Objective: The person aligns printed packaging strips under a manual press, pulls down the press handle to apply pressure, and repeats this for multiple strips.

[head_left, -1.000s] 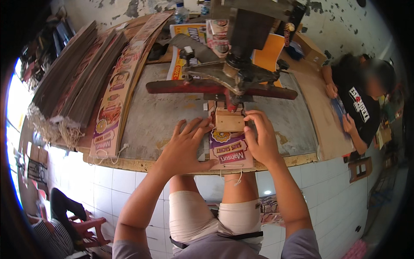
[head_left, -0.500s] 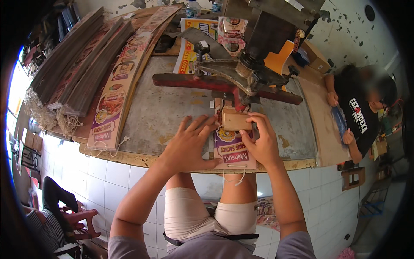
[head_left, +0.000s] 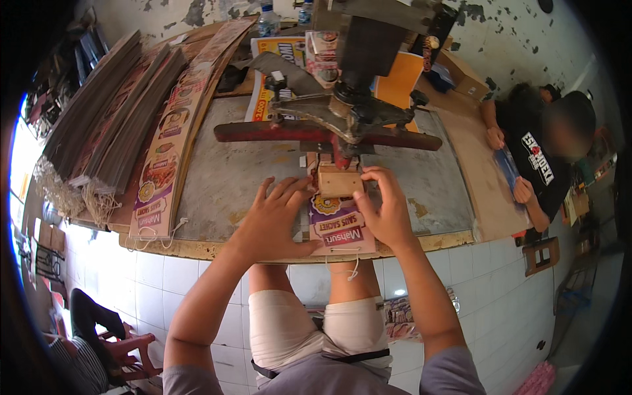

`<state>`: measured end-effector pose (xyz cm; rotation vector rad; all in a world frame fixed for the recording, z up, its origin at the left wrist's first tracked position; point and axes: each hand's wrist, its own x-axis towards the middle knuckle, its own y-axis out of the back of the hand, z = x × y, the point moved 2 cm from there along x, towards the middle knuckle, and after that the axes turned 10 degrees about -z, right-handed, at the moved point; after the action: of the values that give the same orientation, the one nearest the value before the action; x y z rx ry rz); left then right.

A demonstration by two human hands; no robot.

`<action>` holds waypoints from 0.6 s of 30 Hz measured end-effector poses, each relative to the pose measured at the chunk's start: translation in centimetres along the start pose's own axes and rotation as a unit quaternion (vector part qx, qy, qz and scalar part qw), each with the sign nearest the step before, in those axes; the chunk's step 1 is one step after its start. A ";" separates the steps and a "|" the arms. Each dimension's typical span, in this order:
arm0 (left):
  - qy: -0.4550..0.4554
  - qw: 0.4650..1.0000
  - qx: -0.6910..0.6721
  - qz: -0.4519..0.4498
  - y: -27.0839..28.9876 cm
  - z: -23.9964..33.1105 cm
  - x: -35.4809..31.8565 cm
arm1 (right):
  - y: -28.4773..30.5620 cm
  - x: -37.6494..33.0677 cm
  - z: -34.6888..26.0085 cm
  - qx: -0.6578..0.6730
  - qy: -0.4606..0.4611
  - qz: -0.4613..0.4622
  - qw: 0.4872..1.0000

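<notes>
A printed plastic-looking strip (head_left: 339,227), purple and pink with a white string at its near end, lies at the table's front edge. On it sits a small wooden block (head_left: 340,181), under the red-and-black metal press arm (head_left: 329,135). My left hand (head_left: 273,220) is spread flat, its thumb on the strip's near left corner and its fingertips by the strip's left edge. My right hand (head_left: 388,210) has thumb and forefinger apart, touching the block's right edge; its other fingers are curled and partly hidden.
Bundled strips (head_left: 108,112) with strings stand piled at the left, beside a long printed strip (head_left: 161,151). Bottles (head_left: 268,23) and a cardboard box (head_left: 464,72) are at the back. At the right, a person (head_left: 536,148) in black holds a blue item.
The whole view has shifted, so the table things appear farther left. My right fingertips have eased from the block's top toward its right edge. My left hand stays by the strip.
</notes>
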<state>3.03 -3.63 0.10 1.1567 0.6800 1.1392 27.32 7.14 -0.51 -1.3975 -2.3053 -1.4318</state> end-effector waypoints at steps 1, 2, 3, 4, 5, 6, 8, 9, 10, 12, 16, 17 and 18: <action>-0.005 1.000 0.002 -0.001 0.3 0.1 0.2 | 0.4 0.0 0.9 0.022 -0.022 0.012 0.999; -0.003 1.000 0.009 -0.016 0.3 0.0 0.5 | 0.6 0.0 1.8 0.004 -0.047 -0.003 0.999; -0.001 0.999 0.016 -0.031 0.3 -0.1 0.7 | 0.8 0.2 2.8 -0.014 -0.073 -0.018 0.997; 0.000 0.999 0.023 -0.045 0.3 -0.2 1.0 | 1.1 0.3 3.7 -0.032 -0.098 -0.033 0.994; -0.009 0.999 0.025 -0.039 0.5 -0.3 1.1 | 1.3 0.4 4.3 -0.076 -0.070 -0.061 0.993; -0.017 0.999 0.027 -0.033 0.6 -0.3 1.3 | 1.2 0.6 4.9 -0.096 -0.048 -0.071 0.992; -0.037 0.999 0.029 -0.019 0.8 -0.4 1.8 | 0.9 1.5 5.7 -0.138 -0.005 -0.091 0.986; -0.028 0.999 0.021 -0.041 0.8 -0.6 2.0 | 1.1 1.9 6.1 -0.141 -0.017 -0.130 0.981; -0.031 0.998 0.022 -0.047 0.8 -0.7 2.1 | 1.0 1.8 6.6 -0.142 -0.002 -0.132 0.981; -0.036 0.997 0.024 -0.057 0.6 -0.9 2.5 | 0.6 2.0 7.5 -0.146 0.031 -0.135 0.979; -0.033 0.996 0.033 -0.078 0.5 -1.0 2.7 | 0.3 1.6 7.5 -0.130 0.037 -0.113 0.984; -0.036 0.996 0.038 -0.078 0.4 -1.1 2.7 | 0.3 1.6 7.5 -0.127 0.040 -0.110 0.985; -0.039 0.995 0.044 -0.078 0.4 -1.2 2.7 | 0.3 1.6 7.5 -0.124 0.043 -0.107 0.986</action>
<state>2.75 -0.64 0.41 1.1946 0.7523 0.9355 29.30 13.82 -3.66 -1.1384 -2.3480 -1.8566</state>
